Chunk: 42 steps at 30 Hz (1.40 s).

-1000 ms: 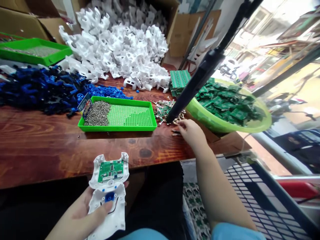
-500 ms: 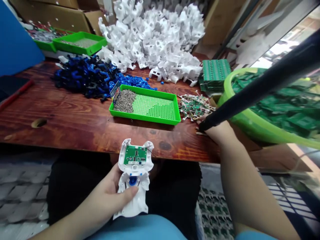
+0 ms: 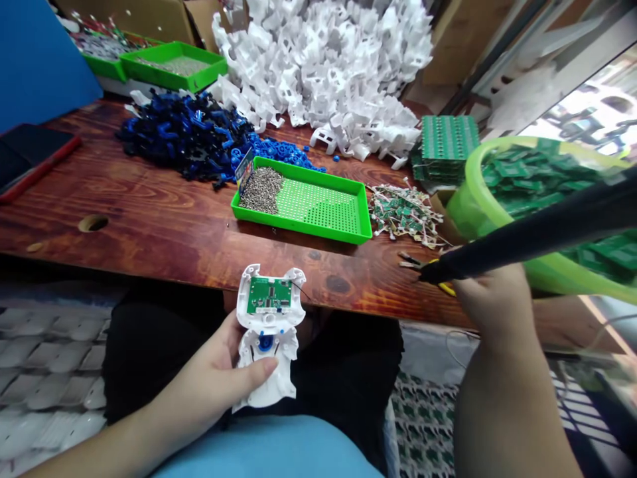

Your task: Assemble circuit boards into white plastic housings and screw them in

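Note:
My left hand is closed around a white plastic housing, thumb on its lower half. A green circuit board sits in the upper half, with a thin dark wire at its right corner. A blue round part lies in the lower half. At the table's right front, my right hand is closed at the yellow handles of a pair of pliers. The pliers' jaws point left. A black bar crosses in front and hides part of the pliers and fingers.
A green tray of small metal screws stands mid-table. Wired small boards lie right of it. Behind are blue parts, a heap of white shells and stacked green boards. A yellow-green basin holds more boards.
My right hand has moved right and towards me, away from the wired boards, and the pliers now show more clearly. The view has shifted slightly. My left hand still holds the housing.

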Available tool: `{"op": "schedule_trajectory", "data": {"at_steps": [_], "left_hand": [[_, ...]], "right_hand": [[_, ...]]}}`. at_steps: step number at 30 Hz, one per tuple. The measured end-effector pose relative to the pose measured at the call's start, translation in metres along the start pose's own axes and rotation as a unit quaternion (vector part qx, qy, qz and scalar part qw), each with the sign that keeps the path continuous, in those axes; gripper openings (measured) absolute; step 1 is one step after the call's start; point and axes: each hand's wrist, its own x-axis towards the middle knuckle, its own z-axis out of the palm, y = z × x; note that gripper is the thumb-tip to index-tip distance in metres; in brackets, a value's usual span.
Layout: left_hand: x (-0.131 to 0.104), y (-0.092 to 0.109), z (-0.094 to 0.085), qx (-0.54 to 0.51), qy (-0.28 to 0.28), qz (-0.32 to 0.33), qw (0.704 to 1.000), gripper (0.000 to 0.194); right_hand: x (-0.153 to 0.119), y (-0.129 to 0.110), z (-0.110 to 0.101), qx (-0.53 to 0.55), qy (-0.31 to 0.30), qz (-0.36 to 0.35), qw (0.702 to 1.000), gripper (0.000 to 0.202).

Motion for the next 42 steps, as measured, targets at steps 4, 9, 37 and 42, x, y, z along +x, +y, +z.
{"op": "schedule_trajectory", "data": {"at_steps": [4,9,37,42], "left_hand": [[0.002,0.0,-0.001,-0.006,-0.001,-0.004,1.0,0.062],[0.002,0.0,0.0,-0.003,0.026,-0.004,1.0,0.053],[-0.006,0.01,-0.006,0.032,-0.004,0.066,0.997,0.088],[-0.004,0.005,-0.01,0.118,-0.051,0.151,0.98,0.098]], "right_hand": [[-0.031,-0.038,0.002,0.04,-0.034,-0.038,0.998,0.016],[-0.043,-0.059,0.026,0.056,-0.05,-0.005,0.997,0.017],[-0.083,-0.069,0.018,0.089,0.13,-0.031,0.987,0.025],[-0.106,-0.13,0.004,0.358,0.028,-0.05,0.932,0.041]]}}
